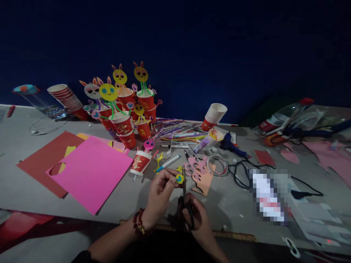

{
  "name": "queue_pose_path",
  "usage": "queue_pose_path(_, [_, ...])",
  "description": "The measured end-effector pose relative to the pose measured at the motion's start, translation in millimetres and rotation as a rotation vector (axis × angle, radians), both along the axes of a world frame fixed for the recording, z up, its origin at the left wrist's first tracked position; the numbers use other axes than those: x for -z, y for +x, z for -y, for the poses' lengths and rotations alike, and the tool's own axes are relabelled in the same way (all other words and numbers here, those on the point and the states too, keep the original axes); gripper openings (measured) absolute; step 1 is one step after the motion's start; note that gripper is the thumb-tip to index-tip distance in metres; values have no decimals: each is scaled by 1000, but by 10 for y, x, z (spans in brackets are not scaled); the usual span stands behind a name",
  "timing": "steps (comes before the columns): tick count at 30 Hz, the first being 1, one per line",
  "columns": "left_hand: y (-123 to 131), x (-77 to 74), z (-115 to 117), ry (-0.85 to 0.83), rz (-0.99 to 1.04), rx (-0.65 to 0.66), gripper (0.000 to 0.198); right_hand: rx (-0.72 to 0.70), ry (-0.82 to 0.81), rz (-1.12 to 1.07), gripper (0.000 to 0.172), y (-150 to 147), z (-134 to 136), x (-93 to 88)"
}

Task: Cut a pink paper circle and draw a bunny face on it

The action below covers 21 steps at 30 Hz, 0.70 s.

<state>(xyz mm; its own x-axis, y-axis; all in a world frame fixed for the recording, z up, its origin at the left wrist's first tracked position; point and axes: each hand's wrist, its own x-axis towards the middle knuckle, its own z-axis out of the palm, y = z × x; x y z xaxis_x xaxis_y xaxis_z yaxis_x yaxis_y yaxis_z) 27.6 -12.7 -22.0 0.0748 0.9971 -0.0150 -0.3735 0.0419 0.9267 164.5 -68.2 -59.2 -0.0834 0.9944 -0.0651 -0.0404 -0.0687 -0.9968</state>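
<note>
My left hand (161, 191) pinches a small yellow paper disc (179, 178) with a blue-green mark on it. A pair of black-handled scissors (184, 190) is in my right hand (197, 215), its blades pointing away from me just right of the disc. Beyond my hands lie a blue-and-white marker (168, 163), pink paper with cut-out holes (199, 166) and an orange paper offcut (204, 179). A small red-and-white paper cup with a pink rabbit face (140, 163) leans to the left of them.
Pink (95, 171) and brown sheets (44, 160) lie on the left. Decorated rabbit cups (120, 122) stand behind. Pipe cleaners (175, 131), a stack of paper cups (214, 116), a tape roll (216, 165), a blue glue gun (231, 146) and a black cable (238, 175) are farther back and right.
</note>
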Motion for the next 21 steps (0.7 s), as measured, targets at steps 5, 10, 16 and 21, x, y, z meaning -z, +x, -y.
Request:
queue_pose_path(5, [1,6,7,-14,7,7,18,-11,13,3,47,13,4,13])
queue_pose_path(10, [3,-9,-2,-2,-20,-8,18,6,11,-7,46,0,19,30])
queue_pose_path(16, [-2,-21,-4,11,-12,0,16,-15,7,28,47,12,23,50])
queue_pose_path(21, [-2,-30,8,15,-1,9,16,5,38,81,47,22,22,51])
